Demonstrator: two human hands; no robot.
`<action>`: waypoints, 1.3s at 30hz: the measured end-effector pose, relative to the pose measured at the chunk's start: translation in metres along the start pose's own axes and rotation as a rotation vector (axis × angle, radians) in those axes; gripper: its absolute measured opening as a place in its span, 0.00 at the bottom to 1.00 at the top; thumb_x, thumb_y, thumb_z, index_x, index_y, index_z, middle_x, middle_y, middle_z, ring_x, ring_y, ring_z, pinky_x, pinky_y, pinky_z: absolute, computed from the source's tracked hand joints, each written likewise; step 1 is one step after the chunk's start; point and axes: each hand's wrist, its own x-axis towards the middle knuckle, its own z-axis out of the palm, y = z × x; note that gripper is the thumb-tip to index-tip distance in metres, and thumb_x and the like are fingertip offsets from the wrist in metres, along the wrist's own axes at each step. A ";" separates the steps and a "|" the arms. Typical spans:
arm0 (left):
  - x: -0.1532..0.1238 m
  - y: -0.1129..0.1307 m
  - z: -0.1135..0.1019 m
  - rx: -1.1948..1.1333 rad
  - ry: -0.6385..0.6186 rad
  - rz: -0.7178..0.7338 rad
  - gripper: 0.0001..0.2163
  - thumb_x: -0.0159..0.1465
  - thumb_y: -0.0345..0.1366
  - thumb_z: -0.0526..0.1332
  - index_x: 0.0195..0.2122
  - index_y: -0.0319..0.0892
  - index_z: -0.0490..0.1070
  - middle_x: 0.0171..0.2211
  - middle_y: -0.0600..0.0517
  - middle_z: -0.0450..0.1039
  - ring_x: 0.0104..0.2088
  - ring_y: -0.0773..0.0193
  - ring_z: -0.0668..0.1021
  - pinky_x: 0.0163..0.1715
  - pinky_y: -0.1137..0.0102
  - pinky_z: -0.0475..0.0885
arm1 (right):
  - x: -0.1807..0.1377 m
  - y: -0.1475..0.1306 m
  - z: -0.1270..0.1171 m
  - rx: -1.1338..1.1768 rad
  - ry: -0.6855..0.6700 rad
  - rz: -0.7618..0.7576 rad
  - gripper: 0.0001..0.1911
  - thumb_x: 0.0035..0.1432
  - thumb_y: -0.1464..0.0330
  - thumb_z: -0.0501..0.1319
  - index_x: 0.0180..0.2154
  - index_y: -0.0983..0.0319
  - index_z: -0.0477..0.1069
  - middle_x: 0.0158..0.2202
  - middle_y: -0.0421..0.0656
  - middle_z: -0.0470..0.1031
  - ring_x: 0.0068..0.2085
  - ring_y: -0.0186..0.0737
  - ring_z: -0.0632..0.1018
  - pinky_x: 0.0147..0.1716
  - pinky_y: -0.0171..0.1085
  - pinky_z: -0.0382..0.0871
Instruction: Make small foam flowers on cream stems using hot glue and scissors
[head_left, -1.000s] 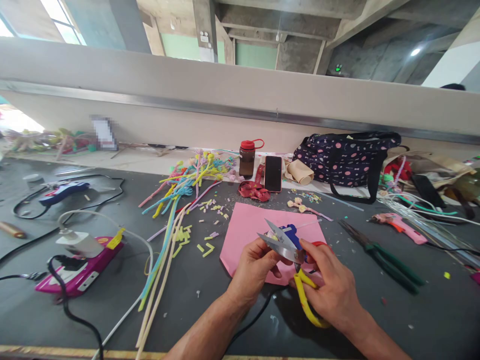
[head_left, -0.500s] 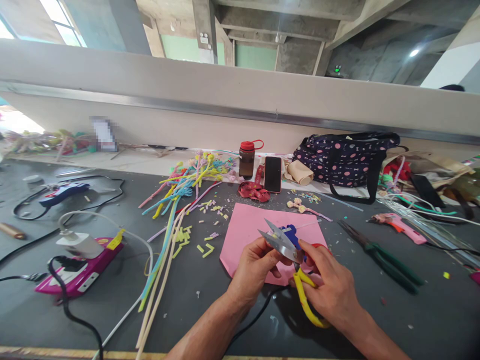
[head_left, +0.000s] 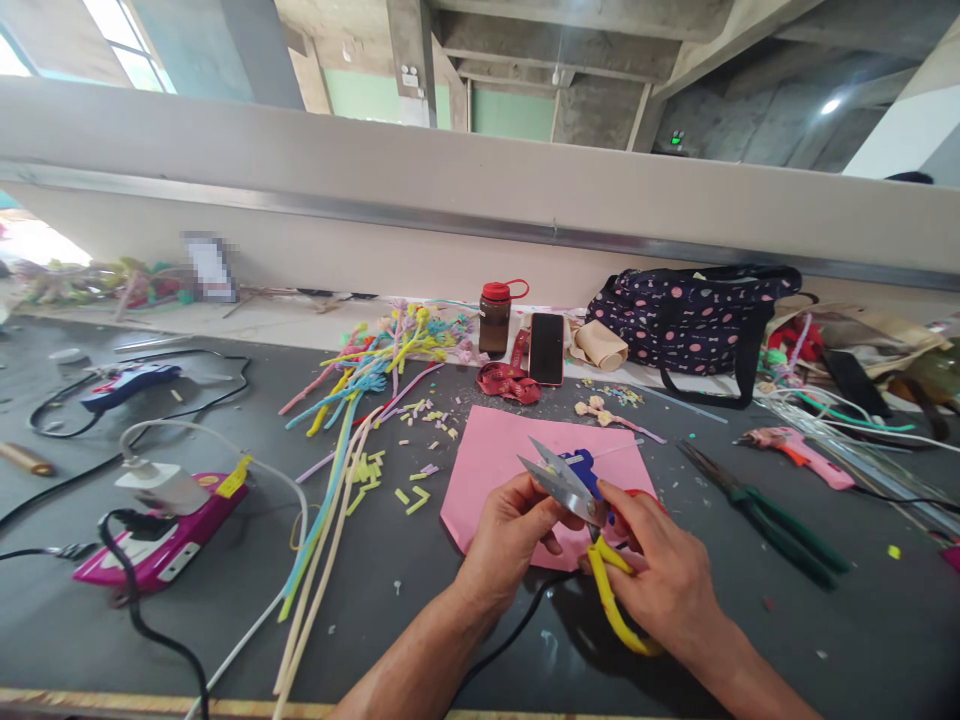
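Observation:
In my right hand point(head_left: 667, 570) is a pair of scissors point(head_left: 574, 495) with yellow handles, its blades parted and pointing up and left. My left hand point(head_left: 506, 530) is closed in a pinch right beside the blades. What its fingertips hold is too small and covered to make out. Below both hands lies a pink sheet point(head_left: 480, 470). On the sheet, just behind the scissors, rests a blue tool point(head_left: 581, 465) with a red part near my right fingers; my hand hides much of it.
Bundled fuzzy stems point(head_left: 352, 390) and cut yellow pieces point(head_left: 367, 470) lie to the left, near a magenta power strip point(head_left: 172, 545). Green-handled pliers point(head_left: 780, 525) and a pink glue gun point(head_left: 802, 455) are on the right. A bottle point(head_left: 493, 325), phone point(head_left: 547, 348) and patterned bag point(head_left: 682, 325) stand behind.

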 end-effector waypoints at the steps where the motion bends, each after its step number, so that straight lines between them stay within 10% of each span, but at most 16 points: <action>1: 0.000 0.000 0.000 -0.001 0.000 0.000 0.10 0.55 0.39 0.63 0.32 0.37 0.74 0.28 0.48 0.76 0.27 0.65 0.75 0.21 0.76 0.66 | 0.000 0.000 0.000 -0.001 0.001 -0.003 0.30 0.51 0.67 0.62 0.55 0.61 0.59 0.42 0.46 0.73 0.37 0.41 0.77 0.34 0.37 0.72; 26: 0.002 -0.003 -0.002 -0.020 0.023 -0.012 0.08 0.56 0.38 0.63 0.29 0.37 0.70 0.24 0.49 0.74 0.25 0.66 0.75 0.19 0.77 0.66 | -0.006 0.005 0.002 0.066 -0.035 0.044 0.27 0.54 0.69 0.61 0.55 0.58 0.60 0.38 0.44 0.73 0.33 0.37 0.76 0.32 0.35 0.70; 39: 0.001 0.001 -0.004 -0.099 -0.032 -0.074 0.07 0.59 0.37 0.60 0.32 0.37 0.72 0.34 0.47 0.75 0.24 0.72 0.74 0.18 0.80 0.63 | -0.005 0.003 -0.009 0.637 -0.119 0.388 0.27 0.57 0.65 0.57 0.57 0.59 0.54 0.47 0.47 0.69 0.45 0.42 0.74 0.41 0.35 0.71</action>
